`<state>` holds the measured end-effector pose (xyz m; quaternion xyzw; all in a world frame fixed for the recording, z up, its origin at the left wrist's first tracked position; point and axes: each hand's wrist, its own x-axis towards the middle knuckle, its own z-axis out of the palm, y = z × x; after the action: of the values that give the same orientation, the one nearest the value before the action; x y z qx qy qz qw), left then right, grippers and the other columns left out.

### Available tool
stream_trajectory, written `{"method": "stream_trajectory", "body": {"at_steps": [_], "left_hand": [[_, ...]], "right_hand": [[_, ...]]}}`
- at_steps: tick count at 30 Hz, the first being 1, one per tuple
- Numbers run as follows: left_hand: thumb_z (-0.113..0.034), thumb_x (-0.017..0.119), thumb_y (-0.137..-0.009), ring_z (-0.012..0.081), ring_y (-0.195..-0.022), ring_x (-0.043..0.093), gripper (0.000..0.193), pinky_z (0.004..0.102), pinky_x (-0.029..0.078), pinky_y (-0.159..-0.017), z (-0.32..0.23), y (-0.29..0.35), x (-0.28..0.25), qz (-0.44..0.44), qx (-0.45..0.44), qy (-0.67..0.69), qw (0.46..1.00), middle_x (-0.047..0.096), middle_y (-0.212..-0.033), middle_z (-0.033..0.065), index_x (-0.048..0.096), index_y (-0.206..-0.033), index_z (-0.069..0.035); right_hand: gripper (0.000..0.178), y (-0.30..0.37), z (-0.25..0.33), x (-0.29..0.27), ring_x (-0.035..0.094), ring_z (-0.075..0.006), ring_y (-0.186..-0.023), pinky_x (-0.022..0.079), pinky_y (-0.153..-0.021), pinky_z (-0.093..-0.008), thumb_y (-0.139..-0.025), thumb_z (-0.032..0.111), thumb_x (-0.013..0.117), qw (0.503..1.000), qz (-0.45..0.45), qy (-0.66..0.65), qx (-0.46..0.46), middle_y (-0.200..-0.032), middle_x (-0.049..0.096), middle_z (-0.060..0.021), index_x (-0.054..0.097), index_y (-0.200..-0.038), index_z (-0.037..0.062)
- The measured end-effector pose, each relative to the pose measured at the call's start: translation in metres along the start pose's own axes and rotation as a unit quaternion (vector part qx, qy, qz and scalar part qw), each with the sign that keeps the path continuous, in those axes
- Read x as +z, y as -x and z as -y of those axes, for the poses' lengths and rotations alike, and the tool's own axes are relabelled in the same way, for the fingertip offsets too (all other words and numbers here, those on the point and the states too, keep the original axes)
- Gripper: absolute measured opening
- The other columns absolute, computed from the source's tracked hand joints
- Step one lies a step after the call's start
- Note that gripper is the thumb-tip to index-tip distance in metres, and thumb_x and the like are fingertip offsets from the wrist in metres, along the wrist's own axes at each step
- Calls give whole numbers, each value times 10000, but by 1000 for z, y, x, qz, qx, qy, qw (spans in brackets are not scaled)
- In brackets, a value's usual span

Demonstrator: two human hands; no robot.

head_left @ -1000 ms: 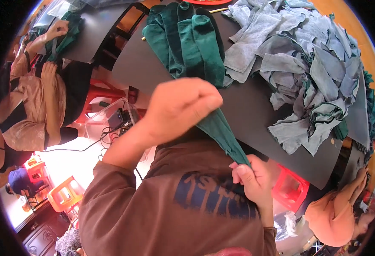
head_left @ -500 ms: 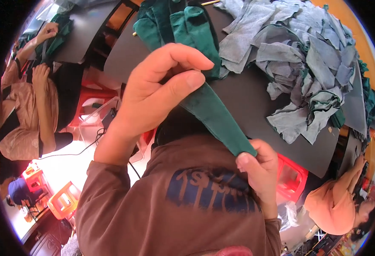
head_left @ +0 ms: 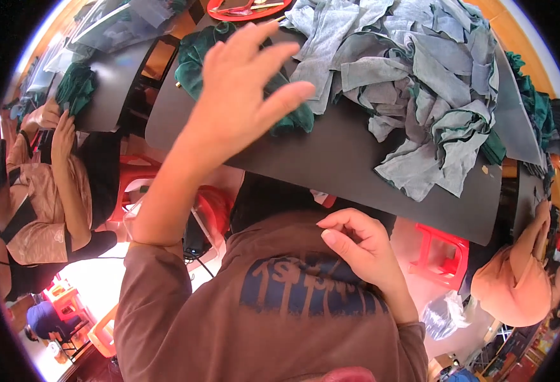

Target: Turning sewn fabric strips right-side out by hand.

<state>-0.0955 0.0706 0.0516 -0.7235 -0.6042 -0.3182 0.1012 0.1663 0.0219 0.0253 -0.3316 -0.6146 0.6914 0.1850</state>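
Note:
My left hand [head_left: 245,95] is raised over the table's far left part, fingers spread, nothing in it. Beneath and behind it lies green velvety fabric [head_left: 194,54], partly hidden by the hand; another part of it shows near the thumb. In front of my chest, my right hand [head_left: 362,245] hovers with its fingers loosely curled, thumb and forefinger slightly apart and no cloth between them. To the right, a big heap of grey-blue cloth pieces [head_left: 382,70] with green edges covers much of the dark table [head_left: 331,156].
A red tray [head_left: 248,14] with small tools stands at the far edge. Red plastic stools [head_left: 442,258] are under and beside the table. One person [head_left: 44,197] handles green cloth at the left; another person [head_left: 512,290] sits at the right.
The narrow green fabric strip has left both hands. My left hand has moved up and away, opening over the green cloth; my right hand has shifted slightly left, its pinch loosened.

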Motion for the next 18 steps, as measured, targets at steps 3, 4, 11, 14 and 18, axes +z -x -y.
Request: {"method": "stream_trajectory", "body": {"at_steps": [3,4,11,14,18], "left_hand": [[-430,614,-786,325,-1225,370,465,474,223,-1022,0,13,19,69,-30,-97,992,462,-1264,141,593,-1064,-57],[-399,617,-781,308,-1234,371,427,476,209,-1037,6,18,21,94,-31,-89,991,479,-1250,131,598,-1052,-70],[-312,633,-747,280,-1230,391,380,485,196,-1048,32,24,3,171,11,-27,985,520,-1207,101,601,-1052,-87],[-316,645,-735,280,-1230,392,393,492,173,-1055,29,20,-3,173,16,3,985,526,-1200,99,599,-1046,-80],[-341,644,-741,255,-1238,387,447,479,164,-1054,4,2,-2,165,15,-89,982,519,-1218,89,573,-1111,-100]], "right_hand": [[115,1,3,-2,441,-29,-663,353,-580,-176,-852,70,593,1000,-11,19,0,-746,518,42,591,-951,11],[111,1,4,-3,437,-29,-659,347,-576,-176,-852,71,593,999,-11,41,-3,-741,516,44,592,-947,13],[135,2,-7,-12,516,-61,-677,421,-607,-199,-843,81,609,998,-50,39,-8,-784,576,-17,591,-953,5],[128,-1,-7,-13,512,-59,-680,418,-607,-197,-844,74,607,998,-53,26,-20,-788,577,-13,590,-951,6],[124,-2,-8,-13,511,-57,-686,416,-611,-194,-845,70,606,999,-48,11,-2,-785,574,-8,593,-950,6]]}}
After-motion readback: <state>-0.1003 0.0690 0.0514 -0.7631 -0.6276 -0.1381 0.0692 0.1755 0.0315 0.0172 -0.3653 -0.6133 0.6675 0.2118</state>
